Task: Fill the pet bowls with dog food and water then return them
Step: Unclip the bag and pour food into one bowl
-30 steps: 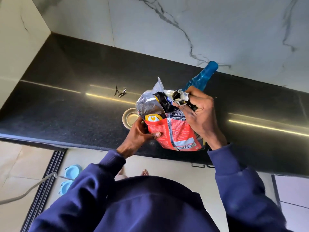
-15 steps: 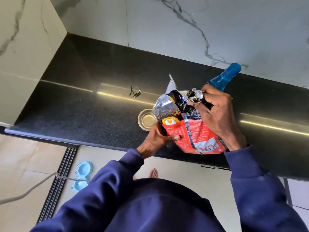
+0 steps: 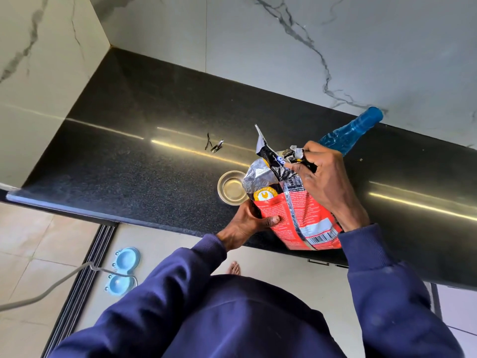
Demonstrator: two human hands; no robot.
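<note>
Head view: right hand point(image 3: 327, 187) grip pinches crumpled top of red foil dog food bag point(image 3: 296, 218), centre-right; left hand point(image 3: 247, 223) grip curled round bag's lower edge. Round steel bowl point(image 3: 229, 188) just left of bag, on black worktop point(image 3: 129, 164).

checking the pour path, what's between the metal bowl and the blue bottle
In the head view, the dog food bag, its torn top gripped by the right hand, sits between the metal bowl and the blue bottle.

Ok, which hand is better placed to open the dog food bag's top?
Probably the right hand: it grips the crumpled top of the dog food bag, while the left hand holds its lower side, steadying it beside the bowl.
</note>
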